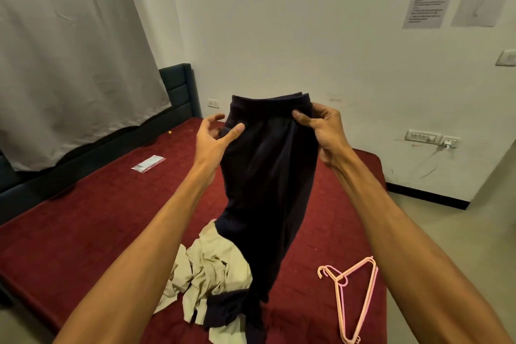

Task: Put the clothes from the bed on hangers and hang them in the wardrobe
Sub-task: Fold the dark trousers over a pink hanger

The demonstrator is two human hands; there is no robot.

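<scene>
**Instructor:** While the dark garment point(268, 176) hangs in front of you, note the grip. Your right hand point(324, 131) pinches the right end of the waistband, with the thumb in front and the fingers curled behind. Held by the band, the cloth drops straight, which should make it easier to lay over a hanger.

**Checker:** Your left hand point(209, 145) is spread open at the left edge of the band. Its thumb lies against the cloth and it grips nothing. By the look of it, it is placed to take the band's other end.

**Instructor:** The lower end trails onto the red bed point(83, 232) at the near side, across the crumpled beige garment point(206, 268).

**Checker:** Counts follow.
- **Garments:** two are certain, one dark and one beige. You cannot tell whether the dark cloth under the beige pile is a third.
- **Pink hangers point(341, 281):** they lie stacked on the bed, near right and close to hand. Two hooks show, so there are at least two.
- **Plastic packet point(148, 163):** one, on the bed at far left.
- **Paper sheets point(427, 0):** two, on the far wall.
- **Wardrobe:** not in view.
</scene>
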